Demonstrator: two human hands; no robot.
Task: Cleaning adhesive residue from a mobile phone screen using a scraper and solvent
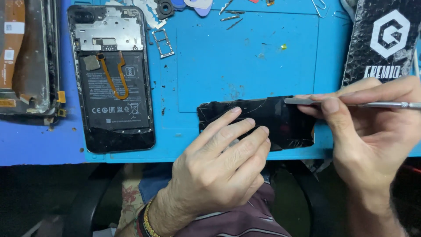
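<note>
One cracked black screen panel (280, 120) lies flat at the blue mat's (245, 52) near edge. Pressing it down, the left hand (219, 162) rests open with fingers spread. At its far corner, the right hand (364, 127) pinches a thin metal pry tool (351, 103) (blade touching the panel). Left of both hands lies an opened phone (112, 74).

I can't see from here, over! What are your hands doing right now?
Left hand flat, pressing down cracked black screen panel. Right hand gripping thin metal pry tool, tip at panel's top edge. Opened phone off left, clear.
</note>
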